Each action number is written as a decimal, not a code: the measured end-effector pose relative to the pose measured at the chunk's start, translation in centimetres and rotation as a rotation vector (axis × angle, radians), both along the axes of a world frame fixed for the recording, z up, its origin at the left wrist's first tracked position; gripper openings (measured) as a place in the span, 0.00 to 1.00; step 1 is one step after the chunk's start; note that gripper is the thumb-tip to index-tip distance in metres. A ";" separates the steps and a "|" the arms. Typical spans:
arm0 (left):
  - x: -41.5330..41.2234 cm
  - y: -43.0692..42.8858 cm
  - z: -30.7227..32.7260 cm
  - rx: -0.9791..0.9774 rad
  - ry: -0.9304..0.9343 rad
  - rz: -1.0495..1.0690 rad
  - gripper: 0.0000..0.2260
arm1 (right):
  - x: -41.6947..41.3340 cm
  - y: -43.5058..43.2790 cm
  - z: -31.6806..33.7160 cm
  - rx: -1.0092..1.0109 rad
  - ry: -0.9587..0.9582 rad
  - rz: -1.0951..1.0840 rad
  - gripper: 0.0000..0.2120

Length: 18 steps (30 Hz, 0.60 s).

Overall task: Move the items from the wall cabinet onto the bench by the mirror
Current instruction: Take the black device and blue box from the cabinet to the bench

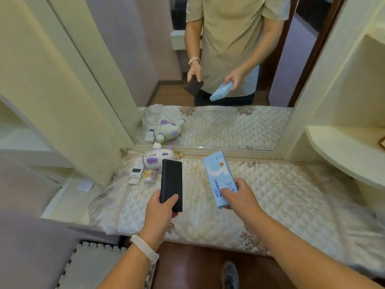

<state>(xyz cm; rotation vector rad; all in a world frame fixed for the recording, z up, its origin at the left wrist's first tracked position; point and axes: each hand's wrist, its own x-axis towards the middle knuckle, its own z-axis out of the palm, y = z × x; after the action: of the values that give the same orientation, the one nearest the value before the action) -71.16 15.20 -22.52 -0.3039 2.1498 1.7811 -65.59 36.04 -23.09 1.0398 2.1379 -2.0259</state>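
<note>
My left hand (pixel 161 207) grips the near end of a flat black block (pixel 171 181) and holds it above the quilted bench (pixel 270 197). In my right hand (pixel 241 195) is a light blue box (pixel 218 176), gripped at its near end, also over the bench. At the bench's far left, by the mirror (pixel 208 59), lie a white and purple toy (pixel 156 158), a white device with a black label (pixel 136 173) and a small yellow and pink item (pixel 150 176).
A cream cabinet panel (pixel 52 90) stands to the left of the mirror and a rounded cream shelf (pixel 345 151) juts out on the right. A grey foam mat (pixel 93 265) and my shoe (pixel 230 274) are on the wooden floor below.
</note>
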 end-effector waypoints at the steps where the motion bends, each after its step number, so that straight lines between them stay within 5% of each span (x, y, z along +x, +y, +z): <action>1: -0.4 0.7 -0.4 -0.014 -0.017 0.002 0.09 | -0.6 0.8 -0.4 0.001 -0.015 0.015 0.12; 18: -9.4 7.9 -8.5 -0.101 -0.263 -0.112 0.12 | -9.2 3.5 -8.7 -0.096 -0.221 0.044 0.19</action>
<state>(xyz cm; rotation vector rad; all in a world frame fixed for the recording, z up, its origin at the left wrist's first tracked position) -80.54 23.11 -31.02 -0.4094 2.0295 1.4843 -74.75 39.55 -31.75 1.1332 1.9187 -1.8747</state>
